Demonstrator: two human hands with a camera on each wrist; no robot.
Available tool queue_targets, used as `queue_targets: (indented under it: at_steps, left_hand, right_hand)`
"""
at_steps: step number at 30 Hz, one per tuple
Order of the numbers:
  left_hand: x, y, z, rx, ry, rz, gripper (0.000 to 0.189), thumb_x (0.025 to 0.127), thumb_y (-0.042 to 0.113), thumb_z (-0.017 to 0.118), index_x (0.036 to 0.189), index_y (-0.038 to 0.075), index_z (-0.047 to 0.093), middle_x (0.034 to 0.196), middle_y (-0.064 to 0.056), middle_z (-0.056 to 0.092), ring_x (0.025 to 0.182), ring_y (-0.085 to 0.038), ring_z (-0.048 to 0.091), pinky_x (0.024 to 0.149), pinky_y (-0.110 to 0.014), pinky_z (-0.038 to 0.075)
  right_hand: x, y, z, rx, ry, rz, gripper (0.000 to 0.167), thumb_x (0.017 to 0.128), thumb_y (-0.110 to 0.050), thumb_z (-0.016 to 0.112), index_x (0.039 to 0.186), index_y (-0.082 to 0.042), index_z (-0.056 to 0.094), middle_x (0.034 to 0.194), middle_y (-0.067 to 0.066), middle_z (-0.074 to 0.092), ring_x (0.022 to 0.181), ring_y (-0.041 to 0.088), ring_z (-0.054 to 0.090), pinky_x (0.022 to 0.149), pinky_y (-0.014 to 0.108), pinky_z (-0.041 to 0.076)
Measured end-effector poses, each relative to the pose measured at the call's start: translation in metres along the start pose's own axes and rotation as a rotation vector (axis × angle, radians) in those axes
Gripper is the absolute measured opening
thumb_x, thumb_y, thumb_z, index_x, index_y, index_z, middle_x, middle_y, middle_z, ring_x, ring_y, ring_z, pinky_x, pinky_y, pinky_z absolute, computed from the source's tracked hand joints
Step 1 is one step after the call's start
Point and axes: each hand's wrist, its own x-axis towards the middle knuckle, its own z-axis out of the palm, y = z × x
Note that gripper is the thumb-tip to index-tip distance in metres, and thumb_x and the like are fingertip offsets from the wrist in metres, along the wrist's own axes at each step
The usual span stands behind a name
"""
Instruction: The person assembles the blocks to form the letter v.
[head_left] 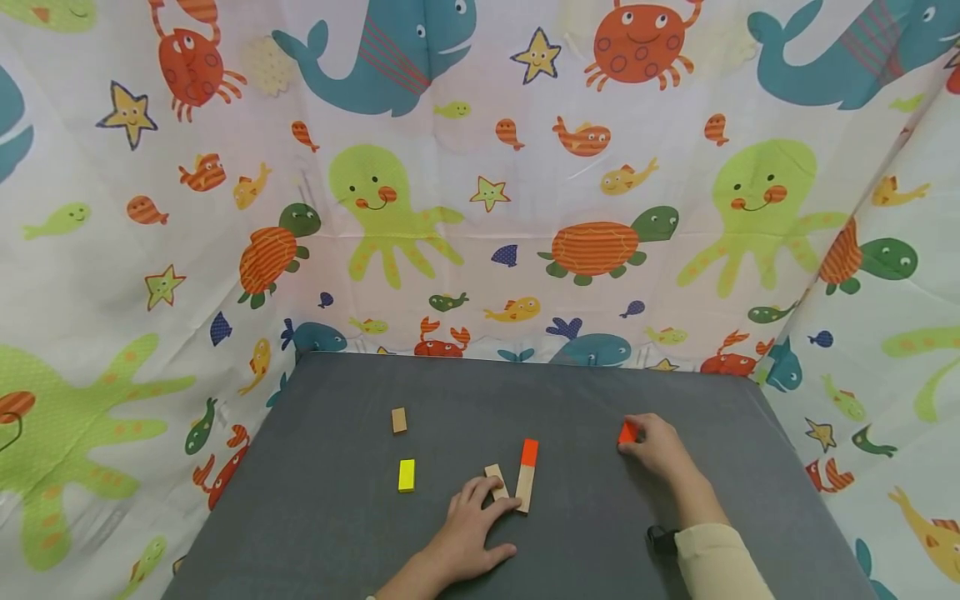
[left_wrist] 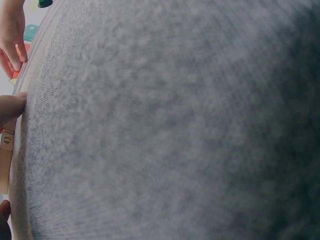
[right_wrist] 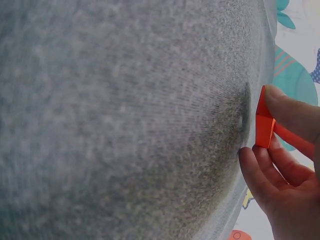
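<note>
At two o'clock on the gray table (head_left: 337, 533), a bright orange-red block (right_wrist: 264, 131) is pinched, partly hidden, by the right hand (head_left: 660, 446). Near the centre, the left hand (head_left: 467, 533), loosely spread, touches and partly covers a wooden block (head_left: 492, 472) beside a red-ended strip (head_left: 526, 490). Toward nine lies a yellow block (head_left: 407, 476).

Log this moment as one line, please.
right hand: pinches orange block | left hand: touches plain wooden block | yellow block: untouched, on gray table

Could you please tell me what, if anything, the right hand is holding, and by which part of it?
The right hand holds an orange block, its thumb at one edge; where the fingers grip it is partly hidden.
</note>
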Motion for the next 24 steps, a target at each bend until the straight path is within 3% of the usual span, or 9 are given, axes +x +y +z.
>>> queue_targets:
  at_steps: [24]
  left_hand:
    - [0.001, -0.001, 0.001, -0.001, 0.016, 0.012, 0.060, 0.088, 0.053, 0.073, 0.143, 0.047, 0.049, 0.152, 0.004, 0.034, 0.141, -0.027, 0.029, 0.104, -0.062, 0.035]
  right_hand:
    - [0.001, -0.013, 0.001, 0.016, 0.020, 0.008, 0.058, 0.082, -0.018, 0.084, 0.131, 0.004, 0.063, 0.130, 0.030, 0.058, 0.121, 0.048, 0.054, 0.101, 0.062, 0.043]
